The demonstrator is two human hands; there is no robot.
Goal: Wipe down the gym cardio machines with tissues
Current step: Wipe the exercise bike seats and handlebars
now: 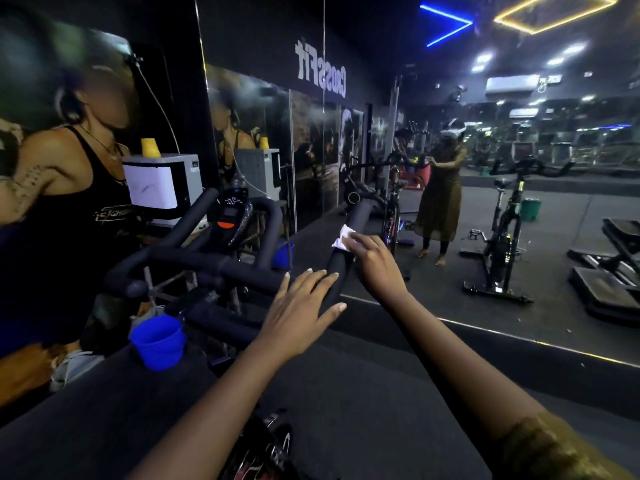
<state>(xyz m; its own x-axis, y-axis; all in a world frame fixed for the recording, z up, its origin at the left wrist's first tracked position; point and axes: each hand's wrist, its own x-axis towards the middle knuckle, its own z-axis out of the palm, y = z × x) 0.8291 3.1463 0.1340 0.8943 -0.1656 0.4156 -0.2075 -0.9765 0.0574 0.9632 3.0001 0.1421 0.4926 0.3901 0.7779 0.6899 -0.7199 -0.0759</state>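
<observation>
Head view looks down a spin bike's handlebar (221, 268) toward a wall mirror (571, 209). The task's thing is a white tissue (342, 238), crumpled and lying on top of the handlebar's right-hand prong (360, 211), roughly midway along its padded length. The right hand (375, 259) grips it there. Its fingers curl down over the tissue and the prong, pressing paper onto foam, and a corner of the tissue sticks out on the far side of the fingers. The left hand (301, 306) holds nothing. Its fingers are straight and spread, lying flat on the near end of the same prong where it meets the crossbar, seemingly steadying the bike.

The next stroke turns on the prong's long axis. It runs away from the person toward the mirror, rising up-frame and slightly to the right. The tissue sits at the leading side of the right hand, so the far stretch of padding lies directly beyond it along that line. The near stretch lies back between the two hands. The right hand is the nearer one to both stretches. I judge that a wipe should slide along the axis rather than across it. The bike's console (232, 216) and a blue cup (157, 341) sit well to the left, apart from both hands.
</observation>
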